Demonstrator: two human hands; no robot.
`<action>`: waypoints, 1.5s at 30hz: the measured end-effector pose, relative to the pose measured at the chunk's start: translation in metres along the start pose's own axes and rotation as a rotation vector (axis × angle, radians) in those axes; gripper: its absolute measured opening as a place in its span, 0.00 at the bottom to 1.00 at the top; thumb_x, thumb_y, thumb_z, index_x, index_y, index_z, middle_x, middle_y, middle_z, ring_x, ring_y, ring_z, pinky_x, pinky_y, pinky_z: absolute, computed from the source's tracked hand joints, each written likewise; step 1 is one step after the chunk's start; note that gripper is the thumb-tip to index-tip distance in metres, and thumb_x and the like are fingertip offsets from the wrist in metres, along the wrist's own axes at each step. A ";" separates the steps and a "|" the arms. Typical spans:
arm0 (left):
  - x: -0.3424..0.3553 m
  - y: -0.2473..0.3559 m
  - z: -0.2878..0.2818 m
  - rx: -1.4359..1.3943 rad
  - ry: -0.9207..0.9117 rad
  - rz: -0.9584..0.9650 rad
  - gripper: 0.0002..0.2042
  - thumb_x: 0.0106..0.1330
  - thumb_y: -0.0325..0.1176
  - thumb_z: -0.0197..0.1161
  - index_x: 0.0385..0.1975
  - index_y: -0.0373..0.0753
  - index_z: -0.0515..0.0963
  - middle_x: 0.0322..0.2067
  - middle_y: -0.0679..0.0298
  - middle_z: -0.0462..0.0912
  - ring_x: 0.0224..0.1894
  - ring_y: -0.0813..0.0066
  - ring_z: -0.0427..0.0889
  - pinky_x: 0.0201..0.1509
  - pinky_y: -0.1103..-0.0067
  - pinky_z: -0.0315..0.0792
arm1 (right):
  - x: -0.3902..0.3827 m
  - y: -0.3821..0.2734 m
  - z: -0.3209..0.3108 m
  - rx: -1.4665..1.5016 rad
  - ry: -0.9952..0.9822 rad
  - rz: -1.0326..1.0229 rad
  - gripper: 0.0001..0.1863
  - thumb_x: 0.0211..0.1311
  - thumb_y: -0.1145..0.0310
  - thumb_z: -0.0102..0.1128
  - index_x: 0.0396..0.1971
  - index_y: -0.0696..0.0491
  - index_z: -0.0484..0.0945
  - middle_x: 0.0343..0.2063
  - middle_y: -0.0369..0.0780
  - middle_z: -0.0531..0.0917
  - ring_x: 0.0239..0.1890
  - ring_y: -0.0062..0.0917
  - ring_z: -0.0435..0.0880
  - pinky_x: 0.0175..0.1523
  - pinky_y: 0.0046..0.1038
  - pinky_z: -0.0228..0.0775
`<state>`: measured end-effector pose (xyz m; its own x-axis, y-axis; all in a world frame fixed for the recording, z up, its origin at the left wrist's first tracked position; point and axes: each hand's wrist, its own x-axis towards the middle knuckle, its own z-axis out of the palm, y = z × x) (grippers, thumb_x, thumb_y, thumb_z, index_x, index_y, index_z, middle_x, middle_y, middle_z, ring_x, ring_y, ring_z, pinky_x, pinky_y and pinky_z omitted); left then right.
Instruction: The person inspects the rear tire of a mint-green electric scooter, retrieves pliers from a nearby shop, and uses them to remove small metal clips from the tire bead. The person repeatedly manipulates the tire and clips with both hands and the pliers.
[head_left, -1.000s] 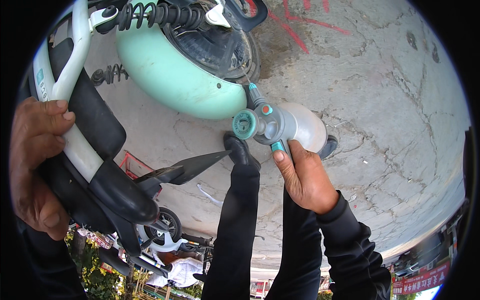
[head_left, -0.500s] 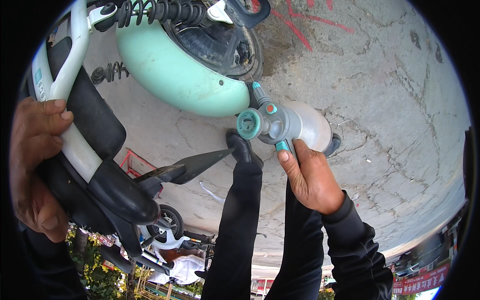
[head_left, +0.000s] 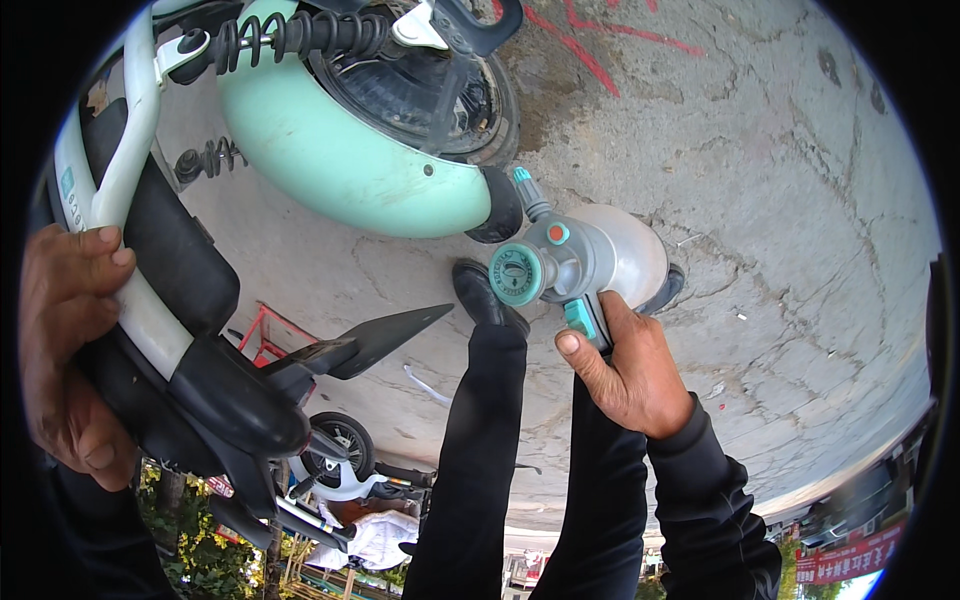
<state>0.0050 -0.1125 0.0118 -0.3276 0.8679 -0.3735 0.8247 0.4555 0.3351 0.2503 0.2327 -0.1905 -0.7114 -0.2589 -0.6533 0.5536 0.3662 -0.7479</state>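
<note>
My left hand [head_left: 72,355] is closed around the white frame tube [head_left: 152,310] of a two-wheeler at the left edge. My right hand [head_left: 640,380] is wrapped round the grip of a pump sprayer with a translucent bottle [head_left: 625,255] and grey-and-teal head. The thumb lies just below the sprayer's teal trigger [head_left: 579,316]. Its nozzle [head_left: 526,184] points away from me, close to the black mudflap [head_left: 496,207] at the end of the mint-green fender [head_left: 350,185]. The fingers behind the grip are hidden. No spray is visible.
Beyond the fender are a dark wheel [head_left: 475,110] and a black coil spring [head_left: 300,35]. My black shoe [head_left: 488,292] stands on cracked concrete [head_left: 790,240]. A black flap [head_left: 390,340] juts from the two-wheeler. Another two-wheeler [head_left: 345,450] is parked at the lower left.
The sprayer has shifted slightly right and toward me, away from the fender. My right thumb has come down off the trigger. My left hand keeps its hold; the two-wheeler appears slightly further left.
</note>
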 end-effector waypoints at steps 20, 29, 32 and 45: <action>-0.005 -0.001 -0.004 0.042 -0.030 -0.016 0.41 0.69 0.74 0.38 0.36 0.31 0.70 0.41 0.40 0.81 0.50 0.45 0.82 0.57 0.49 0.67 | 0.016 0.001 0.006 -0.037 -0.002 -0.036 0.23 0.76 0.54 0.53 0.33 0.63 0.68 0.22 0.59 0.78 0.28 0.59 0.80 0.33 0.48 0.71; -0.003 0.001 -0.003 0.028 -0.029 -0.009 0.39 0.70 0.72 0.37 0.37 0.32 0.70 0.41 0.40 0.81 0.50 0.45 0.82 0.58 0.49 0.67 | 0.017 0.001 0.006 -0.041 -0.032 0.003 0.23 0.76 0.54 0.53 0.33 0.63 0.68 0.21 0.59 0.77 0.29 0.60 0.80 0.34 0.49 0.72; -0.003 0.000 -0.003 0.023 -0.025 -0.004 0.39 0.71 0.72 0.38 0.37 0.32 0.70 0.41 0.40 0.81 0.50 0.45 0.82 0.58 0.49 0.67 | 0.017 0.002 0.005 -0.045 -0.039 -0.003 0.24 0.76 0.53 0.53 0.32 0.63 0.68 0.21 0.59 0.77 0.29 0.60 0.80 0.33 0.49 0.72; 0.004 0.003 0.003 -0.015 0.035 0.018 0.36 0.72 0.68 0.44 0.34 0.31 0.70 0.38 0.42 0.82 0.46 0.46 0.84 0.50 0.52 0.69 | 0.001 0.048 -0.056 -0.018 0.379 0.039 0.16 0.66 0.63 0.69 0.40 0.63 0.78 0.25 0.42 0.82 0.26 0.22 0.80 0.34 0.27 0.73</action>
<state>0.0076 -0.1082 0.0087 -0.3289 0.8821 -0.3372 0.8238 0.4426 0.3542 0.2520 0.3002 -0.2200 -0.8013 0.1029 -0.5893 0.5782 0.3861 -0.7187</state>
